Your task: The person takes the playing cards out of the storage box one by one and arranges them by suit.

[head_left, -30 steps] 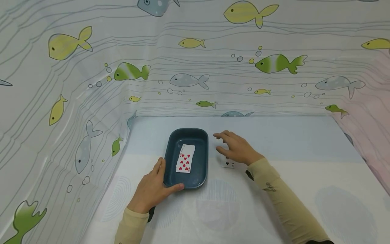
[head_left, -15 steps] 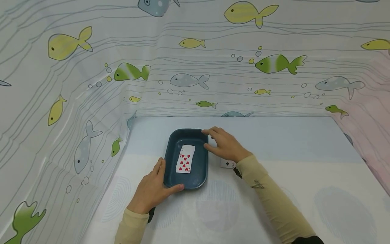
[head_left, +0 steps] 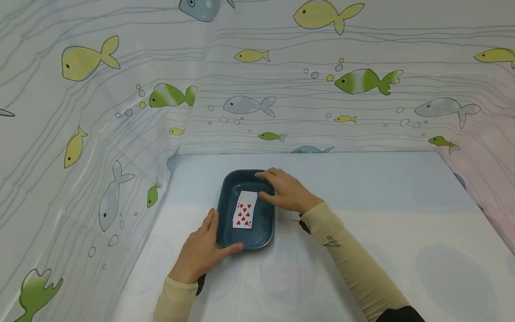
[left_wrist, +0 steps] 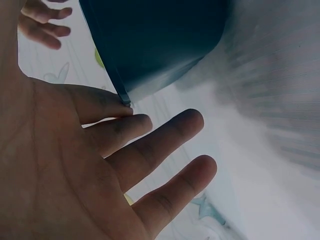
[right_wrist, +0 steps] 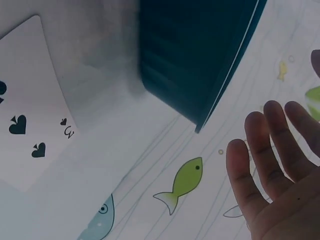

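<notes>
A dark blue rectangular tray [head_left: 263, 230] stands on the table, with a small overlapping pile of playing cards [head_left: 244, 210], a hearts card on top, lying face up inside. My left hand [head_left: 197, 252] rests against the tray's near left corner, thumb along the near rim and fingers straight along the left side. My right hand [head_left: 287, 192] hovers over the tray's right rim, fingers loosely bent, with nothing visible between them. Beneath the right wrist lies a spades card [right_wrist: 25, 115] on the table, mostly hidden in the head view.
The white and pale blue tabletop [head_left: 354, 188] extends to the right of the tray. Behind and to the left hangs a curtain-like sheet [head_left: 257, 80] printed with fish, and a pink stretch [head_left: 495, 152] borders the right.
My right hand has moved left from beside the tray to over its right rim, its wrist now covering most of the loose card. The left hand and tray have stayed in place.
</notes>
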Tool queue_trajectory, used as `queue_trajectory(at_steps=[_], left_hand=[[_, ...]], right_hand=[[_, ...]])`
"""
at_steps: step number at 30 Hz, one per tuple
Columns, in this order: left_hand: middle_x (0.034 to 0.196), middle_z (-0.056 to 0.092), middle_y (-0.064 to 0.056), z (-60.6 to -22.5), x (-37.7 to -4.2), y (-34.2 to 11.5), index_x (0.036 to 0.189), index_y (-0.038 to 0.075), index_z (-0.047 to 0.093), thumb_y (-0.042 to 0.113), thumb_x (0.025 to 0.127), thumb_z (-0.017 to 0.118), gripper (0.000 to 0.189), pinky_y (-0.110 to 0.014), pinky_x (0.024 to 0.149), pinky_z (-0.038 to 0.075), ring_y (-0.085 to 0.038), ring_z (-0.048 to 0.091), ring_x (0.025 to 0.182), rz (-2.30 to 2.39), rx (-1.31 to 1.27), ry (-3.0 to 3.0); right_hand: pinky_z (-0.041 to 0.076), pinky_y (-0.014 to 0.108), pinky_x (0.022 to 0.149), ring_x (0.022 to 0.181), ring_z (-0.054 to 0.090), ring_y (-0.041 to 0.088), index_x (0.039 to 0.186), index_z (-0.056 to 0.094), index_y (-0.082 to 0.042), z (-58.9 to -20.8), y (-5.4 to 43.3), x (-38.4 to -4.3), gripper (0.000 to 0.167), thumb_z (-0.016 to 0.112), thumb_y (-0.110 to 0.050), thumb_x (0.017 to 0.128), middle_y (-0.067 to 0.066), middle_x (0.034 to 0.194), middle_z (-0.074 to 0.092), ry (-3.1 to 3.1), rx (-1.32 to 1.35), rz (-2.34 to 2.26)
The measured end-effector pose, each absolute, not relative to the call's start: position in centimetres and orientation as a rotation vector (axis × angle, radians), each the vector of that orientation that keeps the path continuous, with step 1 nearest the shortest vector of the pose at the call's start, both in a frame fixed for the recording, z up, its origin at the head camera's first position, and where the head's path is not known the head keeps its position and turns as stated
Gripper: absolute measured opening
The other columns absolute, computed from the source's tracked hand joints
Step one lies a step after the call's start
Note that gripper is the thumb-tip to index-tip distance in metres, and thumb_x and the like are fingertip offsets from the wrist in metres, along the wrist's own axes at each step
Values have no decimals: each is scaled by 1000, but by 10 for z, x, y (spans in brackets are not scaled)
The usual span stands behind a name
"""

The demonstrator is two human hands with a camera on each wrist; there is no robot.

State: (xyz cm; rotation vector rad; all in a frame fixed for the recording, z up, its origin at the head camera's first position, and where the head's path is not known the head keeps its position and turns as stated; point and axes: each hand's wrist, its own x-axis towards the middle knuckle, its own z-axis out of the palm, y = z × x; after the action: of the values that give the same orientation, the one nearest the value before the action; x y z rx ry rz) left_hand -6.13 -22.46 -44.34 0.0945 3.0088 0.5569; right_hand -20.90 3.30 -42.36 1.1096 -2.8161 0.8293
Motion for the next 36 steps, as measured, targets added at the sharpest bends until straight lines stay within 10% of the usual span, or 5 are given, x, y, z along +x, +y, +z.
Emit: queue_trajectory(at_steps=[36], left_hand=[[162,26,-25,-445,-59,-227,156,-8,27,77,80,66,121,-55,100,48,-44,54,129,551,155,3042]], right_hand=[[43,40,107,121,50,21,145,56,-20,-465,-25,-198,84,77,-66,78,3,136,57,-2963,1225,350]])
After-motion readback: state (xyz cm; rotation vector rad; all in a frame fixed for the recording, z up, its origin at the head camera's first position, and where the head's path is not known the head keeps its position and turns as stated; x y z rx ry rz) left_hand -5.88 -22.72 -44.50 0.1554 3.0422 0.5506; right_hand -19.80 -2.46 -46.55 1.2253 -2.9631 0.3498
